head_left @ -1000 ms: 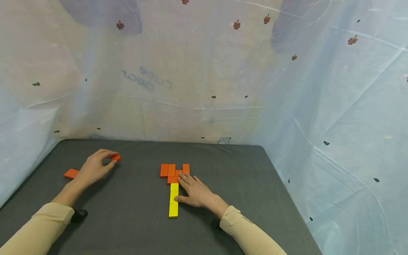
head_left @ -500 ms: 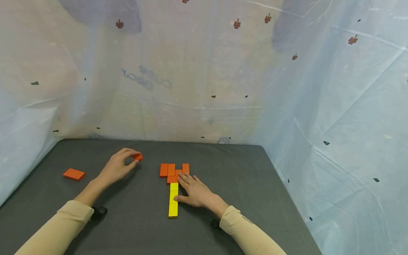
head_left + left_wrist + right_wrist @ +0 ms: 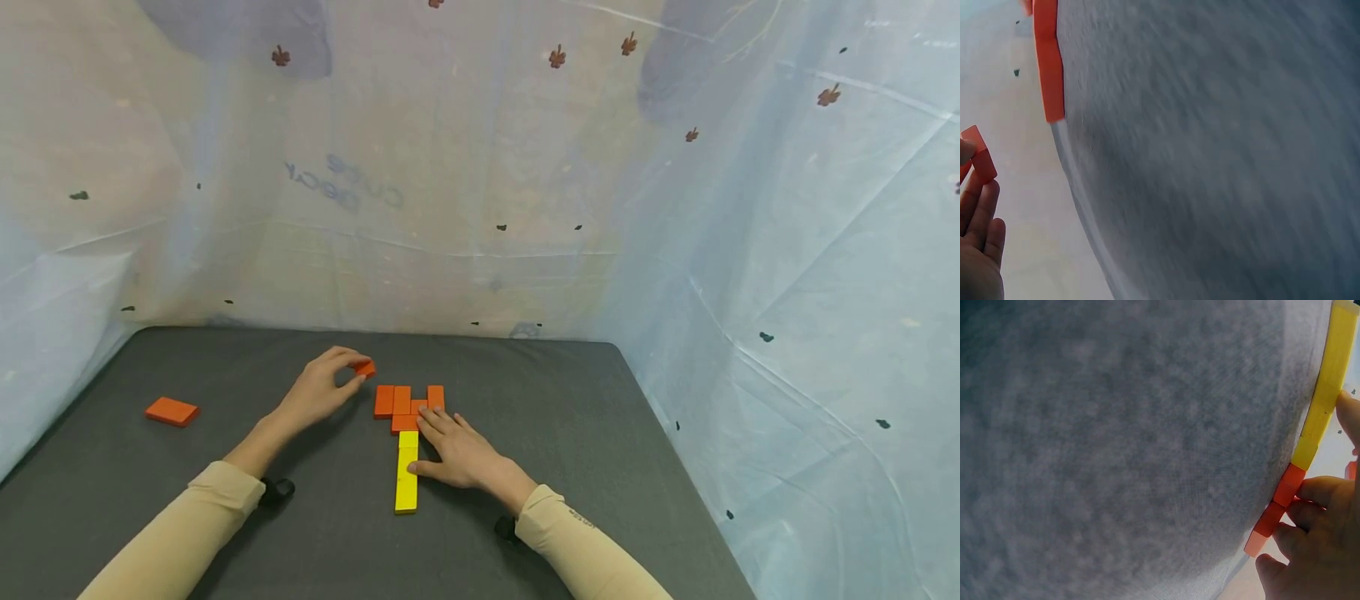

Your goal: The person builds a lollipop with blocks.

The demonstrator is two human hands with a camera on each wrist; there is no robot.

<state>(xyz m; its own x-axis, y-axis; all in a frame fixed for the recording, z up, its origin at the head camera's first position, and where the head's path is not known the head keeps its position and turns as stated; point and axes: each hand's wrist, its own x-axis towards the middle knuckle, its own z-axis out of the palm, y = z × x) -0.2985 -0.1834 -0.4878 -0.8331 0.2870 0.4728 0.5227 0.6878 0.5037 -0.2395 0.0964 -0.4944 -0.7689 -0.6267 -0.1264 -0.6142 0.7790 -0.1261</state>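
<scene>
My left hand [image 3: 321, 387] pinches a small orange block [image 3: 365, 368] between thumb and fingers, above the table and left of the laid-out pieces. In the left wrist view that orange block [image 3: 980, 155] sits at the fingertips. My right hand [image 3: 461, 450] lies with fingers spread; its fingertips rest at the right part of a group of orange blocks [image 3: 384, 402]. Its thumb touches the long yellow strip of blocks [image 3: 406, 492] that runs toward me from the group. Part of the orange group is hidden under the fingers.
A loose orange block [image 3: 172, 411] lies on the left side of the dark grey table [image 3: 315, 533]. Behind and to the right hangs a pale translucent sheet [image 3: 450, 167] with small leaf marks.
My left hand has carried the pinched orange block to the right, toward the group. This uncovers the loose orange block at left. The right hand keeps its place.
</scene>
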